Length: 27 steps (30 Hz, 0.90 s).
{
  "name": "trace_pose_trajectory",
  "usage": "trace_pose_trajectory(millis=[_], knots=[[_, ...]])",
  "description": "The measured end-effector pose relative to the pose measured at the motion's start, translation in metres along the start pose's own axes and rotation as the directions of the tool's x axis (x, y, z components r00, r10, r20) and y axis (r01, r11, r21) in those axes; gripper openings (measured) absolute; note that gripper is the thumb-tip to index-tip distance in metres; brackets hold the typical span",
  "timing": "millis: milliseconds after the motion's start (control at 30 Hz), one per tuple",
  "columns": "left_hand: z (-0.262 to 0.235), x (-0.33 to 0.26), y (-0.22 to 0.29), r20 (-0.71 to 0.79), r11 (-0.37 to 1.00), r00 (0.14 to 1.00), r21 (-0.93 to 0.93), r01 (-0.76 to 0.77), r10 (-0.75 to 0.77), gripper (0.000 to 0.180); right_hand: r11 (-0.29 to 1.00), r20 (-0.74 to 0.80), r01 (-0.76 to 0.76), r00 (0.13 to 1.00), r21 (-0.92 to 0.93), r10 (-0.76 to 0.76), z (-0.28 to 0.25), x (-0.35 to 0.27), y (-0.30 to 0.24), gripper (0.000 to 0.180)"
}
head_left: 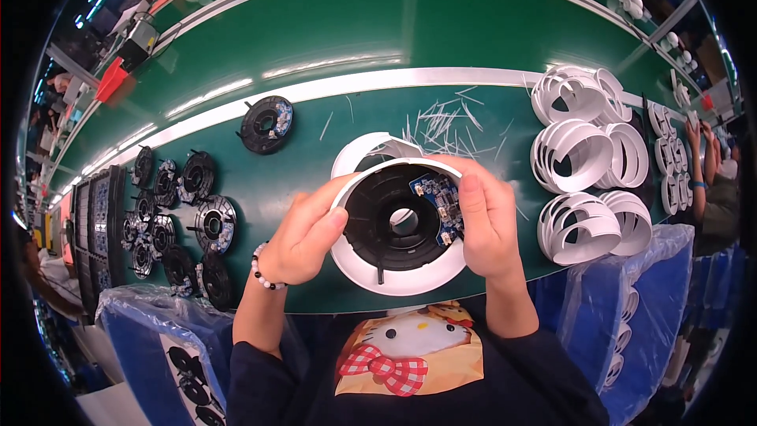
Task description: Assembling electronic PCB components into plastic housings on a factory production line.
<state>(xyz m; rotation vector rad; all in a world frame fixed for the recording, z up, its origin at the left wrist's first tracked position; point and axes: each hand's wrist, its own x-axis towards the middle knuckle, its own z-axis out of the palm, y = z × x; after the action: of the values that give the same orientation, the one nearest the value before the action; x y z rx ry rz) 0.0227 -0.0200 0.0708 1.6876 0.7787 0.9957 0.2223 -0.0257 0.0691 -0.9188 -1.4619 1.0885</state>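
Observation:
Both my hands hold a white ring housing in front of me, tilted so its inside faces up. Set in the housing is a black round plastic disc, with a hole at its middle and a curved blue circuit board along its right side. My left hand clasps the left rim, thumb on top. On the opposite rim, my right hand grips with its thumb near the board. Just beyond, a second white ring lies on the green table, partly hidden by the held one.
Several black discs with boards lie at the left, beside a black rack. One disc sits apart. White strips are scattered ahead. Stacked white rings stand at right. Plastic-lined blue bins flank me; another person is far right.

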Motion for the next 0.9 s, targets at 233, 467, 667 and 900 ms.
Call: trace_pose_trajectory(millis=[233, 467, 667, 900], knots=[[0.013, 0.006, 0.017, -0.181, 0.918, 0.973, 0.344, 0.198, -0.142, 0.023, 0.957, -0.111, 0.108, 0.984, -0.269, -0.142, 0.007, 0.002, 0.016, 0.020], [0.023, 0.014, 0.019, -0.380, 0.884, 0.924, 0.417, 0.211, -0.041, 0.014, 0.946, -0.162, 0.142, 0.967, -0.292, -0.195, 0.009, 0.005, 0.016, 0.019], [0.023, 0.011, 0.004, -0.386, 0.879, 0.921, 0.454, 0.148, 0.044, 0.015, 0.964, -0.067, -0.004, 0.998, -0.267, -0.015, 0.000, 0.001, 0.007, 0.030], [0.029, 0.011, -0.004, -0.432, 0.992, 0.897, 0.034, 0.122, -0.095, 0.019, 0.991, -0.119, -0.042, 0.992, -0.127, 0.027, 0.004, 0.000, 0.013, 0.027]])
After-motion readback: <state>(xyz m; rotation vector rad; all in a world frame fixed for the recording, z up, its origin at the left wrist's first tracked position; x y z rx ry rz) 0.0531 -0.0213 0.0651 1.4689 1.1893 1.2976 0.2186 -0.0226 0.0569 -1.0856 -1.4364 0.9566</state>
